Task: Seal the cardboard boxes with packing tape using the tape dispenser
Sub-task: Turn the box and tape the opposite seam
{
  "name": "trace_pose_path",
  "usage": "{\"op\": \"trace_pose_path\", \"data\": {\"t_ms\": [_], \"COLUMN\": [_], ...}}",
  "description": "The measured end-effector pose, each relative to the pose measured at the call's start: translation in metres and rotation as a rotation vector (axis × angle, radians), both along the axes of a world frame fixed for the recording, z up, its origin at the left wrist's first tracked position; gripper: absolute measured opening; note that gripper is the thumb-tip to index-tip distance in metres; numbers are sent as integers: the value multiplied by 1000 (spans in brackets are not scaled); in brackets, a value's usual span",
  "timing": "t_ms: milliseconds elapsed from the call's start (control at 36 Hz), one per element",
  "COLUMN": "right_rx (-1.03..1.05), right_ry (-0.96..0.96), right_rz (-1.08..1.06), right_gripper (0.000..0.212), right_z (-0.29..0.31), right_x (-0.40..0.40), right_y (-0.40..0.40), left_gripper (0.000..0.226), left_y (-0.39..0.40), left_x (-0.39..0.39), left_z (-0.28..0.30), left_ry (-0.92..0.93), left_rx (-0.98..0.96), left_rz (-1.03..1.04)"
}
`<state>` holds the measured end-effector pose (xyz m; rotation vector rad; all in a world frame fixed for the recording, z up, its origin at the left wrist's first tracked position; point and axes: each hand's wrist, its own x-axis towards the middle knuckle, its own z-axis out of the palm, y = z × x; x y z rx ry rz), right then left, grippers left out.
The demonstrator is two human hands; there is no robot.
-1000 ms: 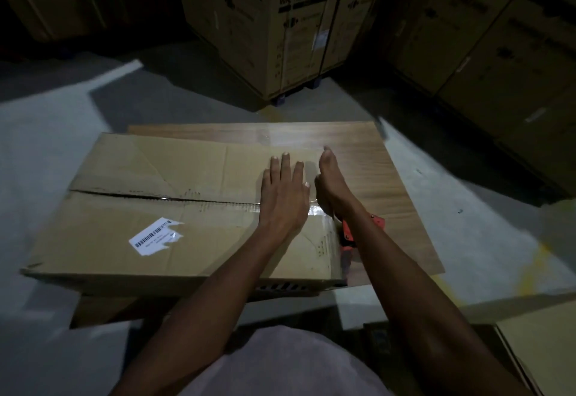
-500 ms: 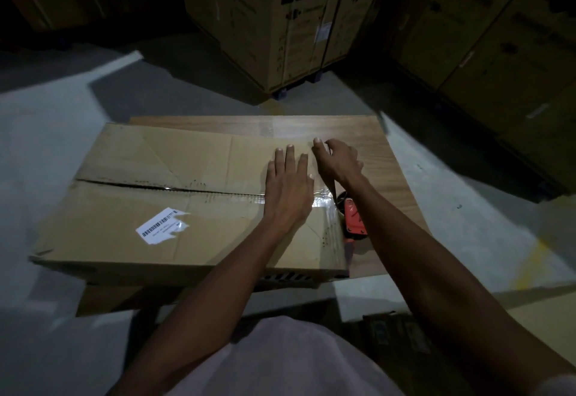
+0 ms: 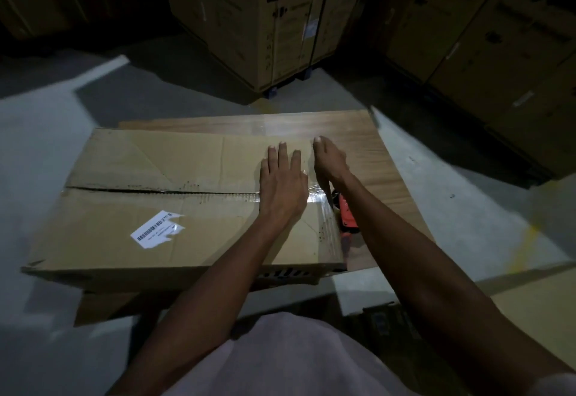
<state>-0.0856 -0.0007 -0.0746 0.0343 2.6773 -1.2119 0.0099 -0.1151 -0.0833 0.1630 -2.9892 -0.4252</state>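
Note:
A flat brown cardboard box (image 3: pixel 149 221) lies on a wooden board (image 3: pixel 358 127), its centre seam running left to right with a white barcode label (image 3: pixel 157 233) on the near flap. My left hand (image 3: pixel 285 183) presses flat on the seam near the box's right end, fingers straight. My right hand (image 3: pixel 328 163) lies at the box's right edge, fingers extended along it, on shiny clear tape (image 3: pixel 316 197). A red tape dispenser (image 3: pixel 346 217) rests on the board beside the box's right side, just under my right wrist; neither hand holds it.
Tall printed cartons (image 3: pixel 265 21) stand behind the board, and more cartons (image 3: pixel 498 37) are stacked at the right. Grey concrete floor (image 3: pixel 46 133) surrounds the board. Another cardboard piece (image 3: pixel 536 311) lies at the lower right.
My right hand, with fingers curled at the box's right edge half a second ago, now lies straightened along that edge. My left hand stays pressed on the seam.

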Motion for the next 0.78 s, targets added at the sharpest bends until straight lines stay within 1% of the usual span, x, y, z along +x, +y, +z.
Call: {"op": "trace_pose_path", "data": {"t_ms": [56,111,194,250,333,389,444,500,556,583,611,694,722,778], "right_rx": [-178,-326,-504,-544,-619,-621,-507,-455,-566,-650,-701,-635,-610,-580], "right_ry": [-110,-195,-288,-328,-338,-335,-311,-289,-315,-336,-352,-408,-416,-399], "right_rz": [-29,-40,-49,-117,-114,-161,-251,-282,-294,-276,-242,-132,-119,-163], "right_gripper": [63,71,71,72,72,70,74,73,64,60,60,79,81,72], "right_z": [-4,-5,-3,-2,0,2,1,1,-3,-4,-4,-5,-6,-7], "right_x": [7,13,28,46,78,97,112,129,146,154,161,182,190,205], "right_y": [1,3,1,-1,5,11,19,27,33,35,39,53,60,72], "left_gripper": [57,56,55,55,55,55,55,54,54,54,54,54,54,54], "left_y": [0,0,-1,-1,-2,-1,-1,-2,-3,-3,-4,-5,-5,-5], "left_x": [1,1,1,1,0,-1,-1,-1,0,1,1,0,0,0], "left_z": [2,5,7,7,7,8,8,10,11,11,11,13,13,15], "left_ry": [6,9,-3,-11,-13,-14,-18,-25,-29,-28,-28,-39,-43,-47], "left_rx": [12,24,19,9,13,15,11,14,14,13,14,22,29,36], "left_rz": [-4,-2,-2,-3,-4,-8,-13,-17,-22,-27,-32,-46,-49,-53]}}
